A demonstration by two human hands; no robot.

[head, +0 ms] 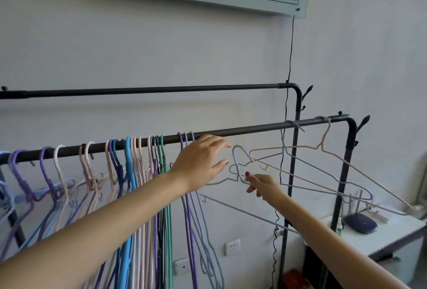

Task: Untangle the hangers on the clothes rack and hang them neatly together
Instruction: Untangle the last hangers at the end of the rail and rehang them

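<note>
The left hand (203,161) reaches out with fingers spread and relaxed, just below the front rail (242,130) of the clothes rack. The right hand (262,187) pinches a grey-blue hanger (238,164) off the rail, its lower bar partly hidden behind the arms. A dense bunch of hangers (134,173) hangs to the left, cut off at the frame's edges. Two tangled hangers (323,150) hang near the right end; their tips blur over a counter (392,233) holding a dark router (360,223).
</note>
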